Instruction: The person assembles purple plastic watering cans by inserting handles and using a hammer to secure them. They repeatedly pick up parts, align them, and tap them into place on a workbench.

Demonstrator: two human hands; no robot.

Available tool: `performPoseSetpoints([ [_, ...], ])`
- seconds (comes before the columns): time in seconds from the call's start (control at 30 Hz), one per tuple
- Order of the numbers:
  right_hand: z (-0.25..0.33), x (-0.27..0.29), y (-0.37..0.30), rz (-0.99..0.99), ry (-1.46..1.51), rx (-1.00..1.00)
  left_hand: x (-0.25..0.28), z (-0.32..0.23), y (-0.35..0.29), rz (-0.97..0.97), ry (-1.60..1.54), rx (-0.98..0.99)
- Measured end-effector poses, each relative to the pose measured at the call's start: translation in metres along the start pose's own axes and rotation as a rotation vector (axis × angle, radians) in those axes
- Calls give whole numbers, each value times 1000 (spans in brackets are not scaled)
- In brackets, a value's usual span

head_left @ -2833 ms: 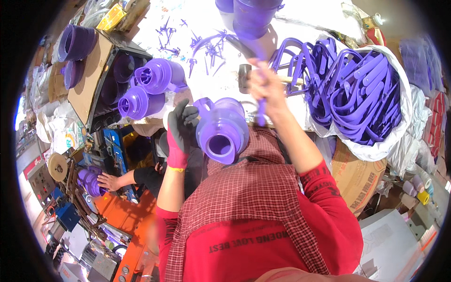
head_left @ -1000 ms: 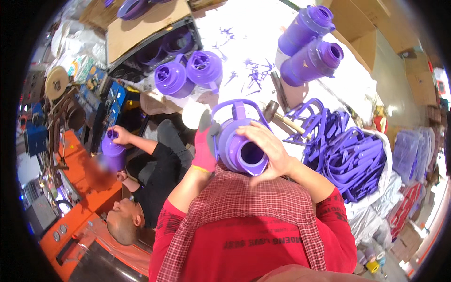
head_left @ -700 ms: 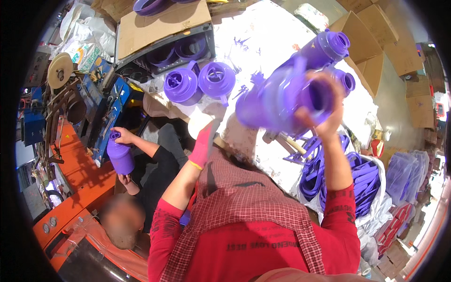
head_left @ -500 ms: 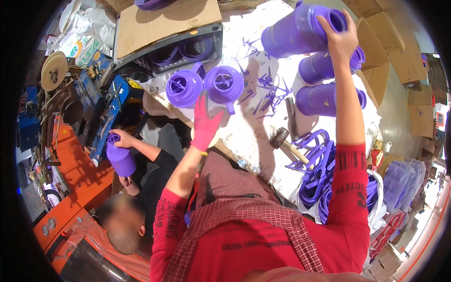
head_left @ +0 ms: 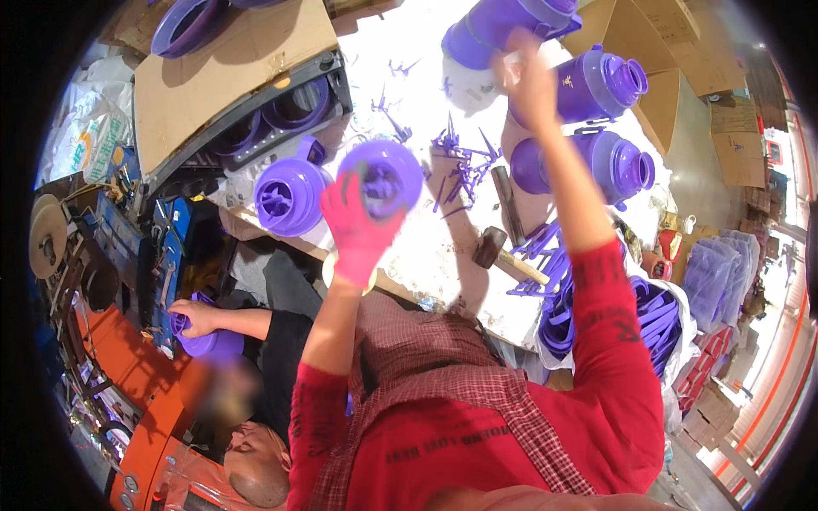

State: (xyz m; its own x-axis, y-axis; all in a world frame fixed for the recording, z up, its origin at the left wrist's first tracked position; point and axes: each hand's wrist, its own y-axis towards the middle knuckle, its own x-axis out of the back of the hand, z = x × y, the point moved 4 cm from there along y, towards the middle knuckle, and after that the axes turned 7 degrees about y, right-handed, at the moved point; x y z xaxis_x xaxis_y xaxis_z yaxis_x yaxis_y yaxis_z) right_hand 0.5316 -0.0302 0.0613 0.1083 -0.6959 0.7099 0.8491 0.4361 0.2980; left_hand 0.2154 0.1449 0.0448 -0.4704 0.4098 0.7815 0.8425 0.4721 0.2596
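Note:
My left hand [head_left: 364,223], in a pink glove with dark fingertips, grips the near left side of an upright purple jug [head_left: 404,166]. Spoke-like plastic shows inside this jug's mouth. Close by on its left stands a second upright purple jug [head_left: 271,180] with a handle at the back. My bare right hand [head_left: 530,85] is smeared by motion, its fingers unclear; it passes near a purple jug [head_left: 477,32] lying at the far edge. Two more purple jugs, a middle one [head_left: 590,85] and a nearer one [head_left: 588,162], lie on their sides with mouths to the right.
Purple plastic scraps [head_left: 464,170], a dark bar [head_left: 508,204] and a hammer [head_left: 490,247] lie on the white table. A bag of purple handles [head_left: 656,324] is at the right. Cardboard covers a black crate [head_left: 341,89]. A co-worker at lower left holds another purple jug [head_left: 213,341].
My right hand has let go of the far jug, which now lies on the table, and moved left. My left hand has closed on the upright jug. The co-worker's jug has shifted.

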Motion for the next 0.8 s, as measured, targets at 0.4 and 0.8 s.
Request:
performPoseSetpoints([
  [0.4, -110, -54, -255, 222, -79, -225, -7, -70, -95, 871, -109, -880],
  [0.8, 189, 149, -292, 7, 1572, 189, -38, -41, -177, 253, -374, -83],
])
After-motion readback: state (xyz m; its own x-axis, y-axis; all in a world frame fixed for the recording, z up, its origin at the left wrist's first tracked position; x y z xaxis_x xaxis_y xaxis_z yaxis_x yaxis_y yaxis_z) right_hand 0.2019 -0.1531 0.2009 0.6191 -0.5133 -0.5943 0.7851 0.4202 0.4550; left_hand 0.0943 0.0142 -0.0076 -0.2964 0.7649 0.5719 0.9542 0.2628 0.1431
